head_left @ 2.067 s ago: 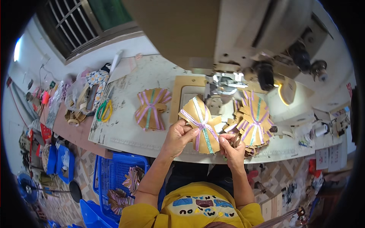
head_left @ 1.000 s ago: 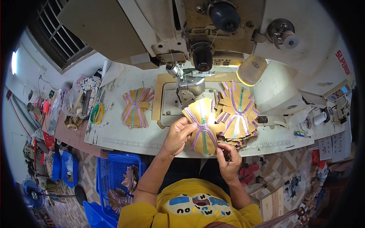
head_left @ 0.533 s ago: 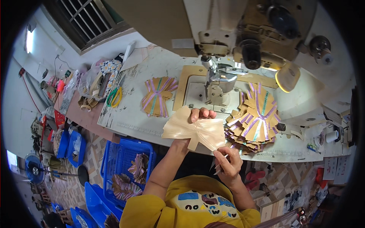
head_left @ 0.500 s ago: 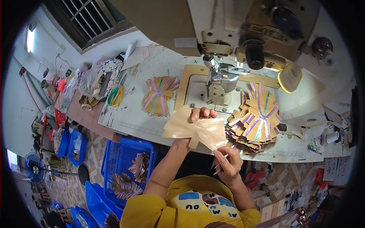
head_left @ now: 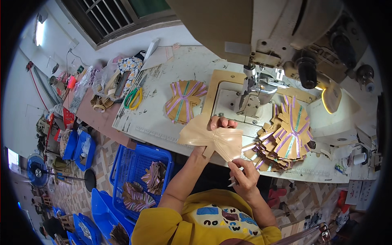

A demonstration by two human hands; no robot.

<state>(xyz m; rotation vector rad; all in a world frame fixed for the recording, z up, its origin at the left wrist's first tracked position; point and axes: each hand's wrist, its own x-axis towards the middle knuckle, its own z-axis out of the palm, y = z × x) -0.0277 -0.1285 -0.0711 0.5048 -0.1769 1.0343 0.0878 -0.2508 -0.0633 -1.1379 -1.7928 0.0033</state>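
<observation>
One tan, bow-shaped piece (head_left: 228, 143) is held at the near edge of a white counter (head_left: 157, 61), its plain, sheeny side up. Two bare hands work it. The fingers of the left hand (head_left: 223, 123), mostly hidden beneath, curl over the far edge and grip it; the right hand (head_left: 245, 178) pinches its lower right corner, a thin, pointed tool (head_left: 232, 181) also in its grasp.

The piece's long axis runs roughly along the counter's near edge, one flared end toward the counter's left end, the other toward its right, with a narrow tab pointing at the person. One striped bow (head_left: 184, 101) lies toward the counter's left end, and one stack of striped bows (head_left: 294, 134), its layers too overlapped to count, sits nearer the right end. One sewing machine (head_left: 259, 90) stands between them, and one pair of scissors (head_left: 133, 98) rests near the left edge. The counter's surface is marked with dark scuffs.

Below, one blue basket (head_left: 167, 157) contains two striped bundles (head_left: 137, 197) on a patterned tile floor (head_left: 107, 153). One barred window (head_left: 110, 16) is set in the white wall.
</observation>
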